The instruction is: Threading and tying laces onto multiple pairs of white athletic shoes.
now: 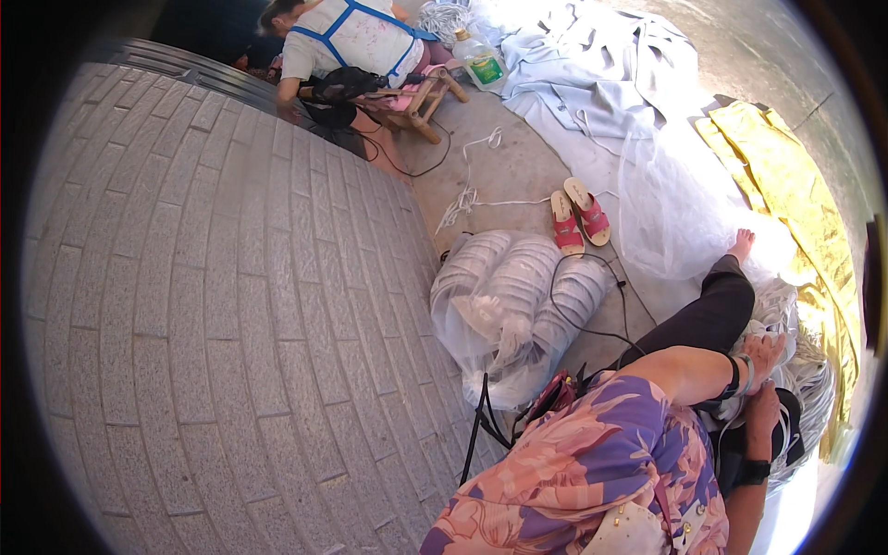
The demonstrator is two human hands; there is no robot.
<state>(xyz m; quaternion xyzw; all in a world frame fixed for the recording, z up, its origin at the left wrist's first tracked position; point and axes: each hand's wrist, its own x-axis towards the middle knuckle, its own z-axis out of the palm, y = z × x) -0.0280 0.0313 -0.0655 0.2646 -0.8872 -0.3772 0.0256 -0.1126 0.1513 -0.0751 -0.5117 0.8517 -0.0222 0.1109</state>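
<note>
I look down from the head camera at a person seated on the ground beside a curved wall of grey granite blocks [213, 305], rough and speckled, with pale mortar lines. At the lower right, the left hand [763, 356] and right hand [763, 412] meet over a heap of white cord loops [814, 379]; both grips are bunched close on the cords, but I cannot tell whether either is actually closed around a strand. Each wrist wears a dark band. A floral blouse sleeve [601, 462] in pink, purple and peach fills the bottom centre, and a leg in black trousers [712, 310] stretches away to a bare foot. In the middle of the concrete floor lies a clear plastic bag [518, 305], crinkled and glossy, packed with rows of round white coils. A thin black cable [583, 296] curls across it. Just beyond sit two red and pink sandals [578, 217], side by side. A translucent white mesh net [684, 213] spreads to their right, next to yellow sheeting [795, 203] and pale blue cloth [592, 74]. At the top, another person in a white shirt sits on a low wooden stool [425, 102], near a clear plastic bottle [483, 63] with a green label.
</note>
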